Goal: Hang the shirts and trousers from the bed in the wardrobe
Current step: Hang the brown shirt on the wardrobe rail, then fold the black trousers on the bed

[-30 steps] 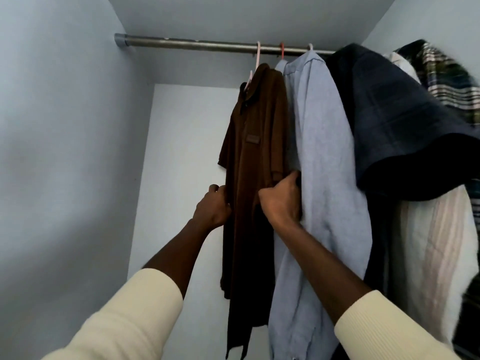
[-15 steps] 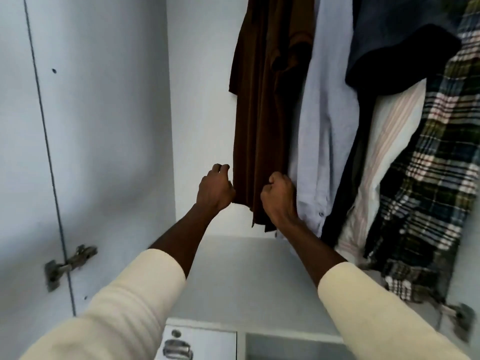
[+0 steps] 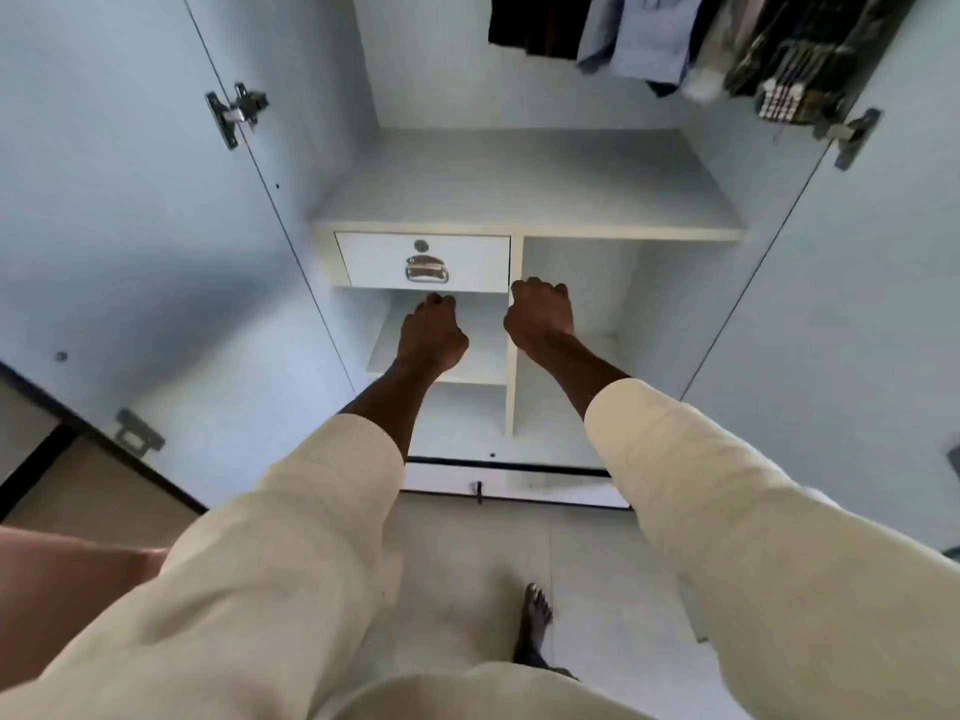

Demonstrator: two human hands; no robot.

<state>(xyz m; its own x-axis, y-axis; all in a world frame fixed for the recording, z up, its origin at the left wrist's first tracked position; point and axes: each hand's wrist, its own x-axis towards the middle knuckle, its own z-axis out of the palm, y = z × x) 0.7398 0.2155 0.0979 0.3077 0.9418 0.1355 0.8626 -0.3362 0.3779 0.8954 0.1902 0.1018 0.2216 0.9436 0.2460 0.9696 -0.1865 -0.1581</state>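
Head view down into the open wardrobe [image 3: 524, 179]: the left hand [image 3: 431, 335] and right hand [image 3: 540, 317] are held out side by side near centre, each grip curled closed on nothing, in front of the closed drawer [image 3: 422, 261] and the shelf compartments below it. The hung clothes sit at 1 o'clock, well apart from both hands: a brown shirt [image 3: 535, 23], a light blue shirt [image 3: 634, 39] beside it, and a plaid shirt [image 3: 795, 59] furthest right. A bare foot [image 3: 535, 621] stands on the floor at 6 o'clock.

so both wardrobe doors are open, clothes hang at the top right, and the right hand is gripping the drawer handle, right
Not quite. The right hand grips nothing; it is curled in front of the open compartment beside the drawer, whose handle is untouched, as the head view shows. The rest holds.
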